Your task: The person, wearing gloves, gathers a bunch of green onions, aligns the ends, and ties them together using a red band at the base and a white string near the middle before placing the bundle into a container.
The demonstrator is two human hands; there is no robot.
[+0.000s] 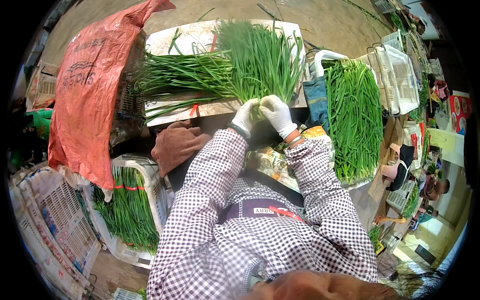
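Note:
Both hands wear white gloves and meet at the near edge of a pale board [165, 44]. My left hand [243, 118] is closed around the pale stem ends of a bunch of garlic chives [265, 62]. Beside it, my right hand [278, 115] has its fingers pinched on the same stem ends. The green leaves fan away from me, and their far tips are blurred. To the left, more garlic chives [187, 72] lie sideways across the board, partly under the bunch. A red strip [194, 109] rests on the board's near side, left of my hands.
At right stands a white crate packed with garlic chives [352, 117]. A red woven sack [92, 95] drapes over a crate at left. Below it, a white crate [155, 187] holds banded bunches. A brown cloth [177, 145] hangs by my left forearm. People and stacked crates [395, 80] appear far right.

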